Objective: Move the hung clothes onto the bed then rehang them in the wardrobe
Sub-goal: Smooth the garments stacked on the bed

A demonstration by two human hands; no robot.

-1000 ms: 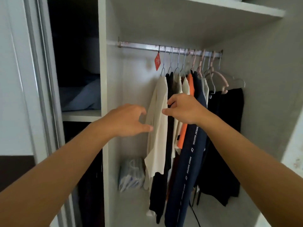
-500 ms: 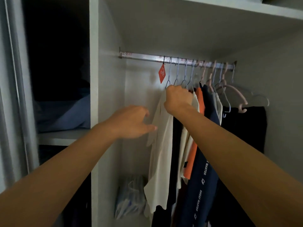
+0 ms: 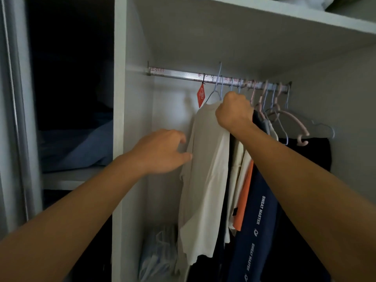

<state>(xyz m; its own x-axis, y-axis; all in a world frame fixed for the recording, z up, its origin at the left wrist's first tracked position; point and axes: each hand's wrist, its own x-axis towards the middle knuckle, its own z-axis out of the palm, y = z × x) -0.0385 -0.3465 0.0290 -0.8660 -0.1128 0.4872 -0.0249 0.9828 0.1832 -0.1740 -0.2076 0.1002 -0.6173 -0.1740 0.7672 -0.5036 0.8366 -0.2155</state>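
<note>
Hung clothes (image 3: 234, 180) on thin wire hangers fill the silver wardrobe rail (image 3: 183, 75) toward three o'clock. Our right hand (image 3: 234, 112) is fisted round the hanger necks at the cream cotton shirt (image 3: 205, 169), its light blue hanger (image 3: 216, 86) hook raised above the rail. Our left hand (image 3: 162, 151), fingers loosely spread, touches that shirt's sleeve edge. A red diamond tag (image 3: 201, 95) dangles at nine o'clock of the fist; empty pink plastic hangers (image 3: 291, 119) crowd three o'clock.
</note>
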